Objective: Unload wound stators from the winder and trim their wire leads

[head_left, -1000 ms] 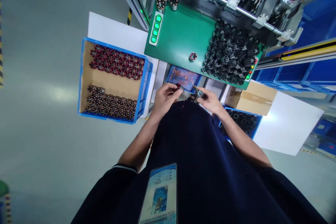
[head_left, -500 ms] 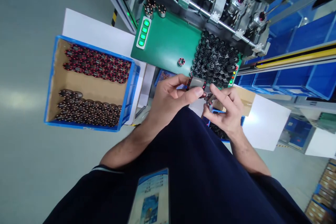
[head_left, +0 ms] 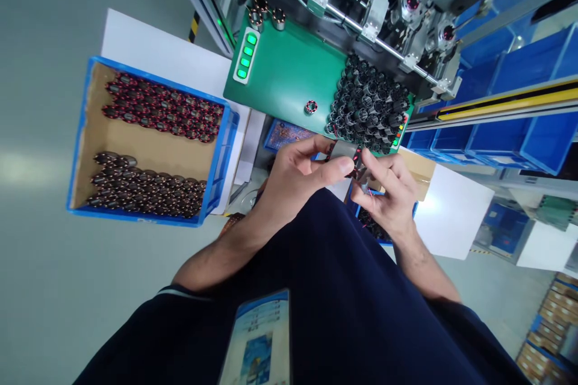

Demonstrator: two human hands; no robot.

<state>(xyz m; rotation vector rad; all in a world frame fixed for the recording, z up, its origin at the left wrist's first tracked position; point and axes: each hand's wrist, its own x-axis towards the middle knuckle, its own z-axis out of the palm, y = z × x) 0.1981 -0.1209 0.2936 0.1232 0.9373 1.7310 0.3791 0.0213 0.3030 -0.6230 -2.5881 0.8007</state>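
My left hand (head_left: 302, 177) is closed around a motor stator (head_left: 344, 150), a grey metal cylinder with red-and-black ends, gripped between thumb and fingers. Close on its right, my right hand (head_left: 388, 192) has the index fingertip at the stator's end. Its thumb and bent fingers close on a small silver piece (head_left: 365, 188) with a thin reddish wire beside it; its exact kind is unclear. Just beyond the hands, a pile of black slotted plastic parts (head_left: 368, 105) covers the right of the green work surface (head_left: 280, 66). One red-wound stator (head_left: 310, 107) stands alone on the green.
At left, a blue crate (head_left: 72, 174) holds rows of red-wound and copper-wound stators. Several copper stators (head_left: 279, 18) stand by green-lit buttons (head_left: 246, 55). Machine spindles and a rail (head_left: 343, 15) run along the back. A blue bin (head_left: 374, 225) of dark parts sits below my right hand.
Both hands have shifted slightly, the left one rightward and down with the stator. The right index fingertip stays at the stator's end. The view has moved a little.
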